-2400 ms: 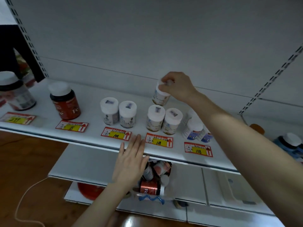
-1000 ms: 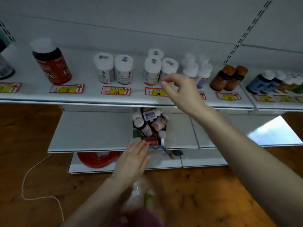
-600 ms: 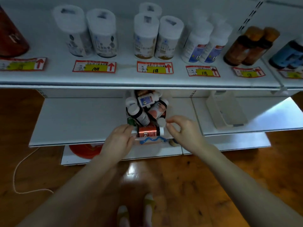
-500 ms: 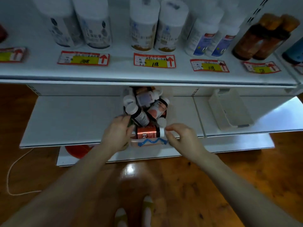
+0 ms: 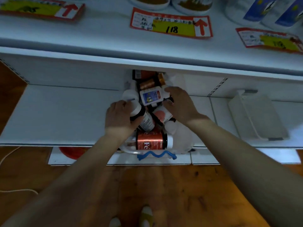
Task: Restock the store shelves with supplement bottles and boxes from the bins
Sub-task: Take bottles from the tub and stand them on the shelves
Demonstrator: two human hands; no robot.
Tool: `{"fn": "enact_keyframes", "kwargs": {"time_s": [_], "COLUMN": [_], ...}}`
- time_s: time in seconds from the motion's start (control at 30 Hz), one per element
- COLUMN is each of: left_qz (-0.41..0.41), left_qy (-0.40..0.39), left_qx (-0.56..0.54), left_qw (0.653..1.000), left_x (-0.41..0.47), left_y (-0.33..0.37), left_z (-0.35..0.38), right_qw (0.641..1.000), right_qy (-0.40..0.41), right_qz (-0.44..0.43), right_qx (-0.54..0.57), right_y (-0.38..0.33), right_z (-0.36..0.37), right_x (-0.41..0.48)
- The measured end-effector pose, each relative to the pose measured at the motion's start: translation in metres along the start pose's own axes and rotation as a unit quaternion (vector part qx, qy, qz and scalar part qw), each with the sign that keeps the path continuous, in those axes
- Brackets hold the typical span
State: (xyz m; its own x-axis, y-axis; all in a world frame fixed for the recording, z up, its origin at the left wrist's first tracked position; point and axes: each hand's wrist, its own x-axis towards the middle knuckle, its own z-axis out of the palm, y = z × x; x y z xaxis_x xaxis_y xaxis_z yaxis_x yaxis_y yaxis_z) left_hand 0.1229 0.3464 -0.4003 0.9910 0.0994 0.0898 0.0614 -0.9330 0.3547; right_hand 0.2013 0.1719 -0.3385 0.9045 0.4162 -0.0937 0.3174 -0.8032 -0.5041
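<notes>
Lower shelf (image 5: 65, 112): clear bin (image 5: 129, 150) heaped with bottles. Left hand (image 5: 119, 115) grips dark bottle (image 5: 146, 120); right hand (image 5: 180, 104) curls fingers round white bottle (image 5: 150, 97).

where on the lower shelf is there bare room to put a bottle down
Lower shelf left of the bin is bare and wide. Between bin and empty tray, a narrower strip. Bin crowded: bottles, left hand, right hand.

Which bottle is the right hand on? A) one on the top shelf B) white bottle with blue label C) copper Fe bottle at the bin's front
B: the right hand pinches the cap end of the white bottle with blue label, while the left hand grips a white-capped dark bottle.
</notes>
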Motion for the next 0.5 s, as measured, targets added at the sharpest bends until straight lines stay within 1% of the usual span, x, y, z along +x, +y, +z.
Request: {"fn": "enact_keyframes", "kwargs": {"time_s": [0.13, 0.23, 0.37, 0.5], "left_qz": [-0.005, -0.056, -0.085, -0.073], "left_qy": [0.038, 0.033, 0.039, 0.029], "left_qx": [-0.053, -0.088, -0.089, -0.068], "left_qw": [0.998, 0.994, 0.992, 0.995], "left_x": [-0.004, -0.005, -0.008, -0.013], "left_y": [0.003, 0.011, 0.019, 0.022], "left_z": [0.005, 0.004, -0.001, -0.005], "right_qw": [0.998, 0.995, 0.994, 0.996], "right_qy": [-0.031, -0.031, -0.031, -0.024], "right_qz": [0.007, 0.008, 0.021, 0.027], "right_qx": [-0.055, -0.091, -0.098, -0.085], "right_y": [0.004, 0.008, 0.016, 0.021], "right_z": [0.010, 0.014, 0.012, 0.009], "right_x": [0.025, 0.033, 0.027, 0.016]}}
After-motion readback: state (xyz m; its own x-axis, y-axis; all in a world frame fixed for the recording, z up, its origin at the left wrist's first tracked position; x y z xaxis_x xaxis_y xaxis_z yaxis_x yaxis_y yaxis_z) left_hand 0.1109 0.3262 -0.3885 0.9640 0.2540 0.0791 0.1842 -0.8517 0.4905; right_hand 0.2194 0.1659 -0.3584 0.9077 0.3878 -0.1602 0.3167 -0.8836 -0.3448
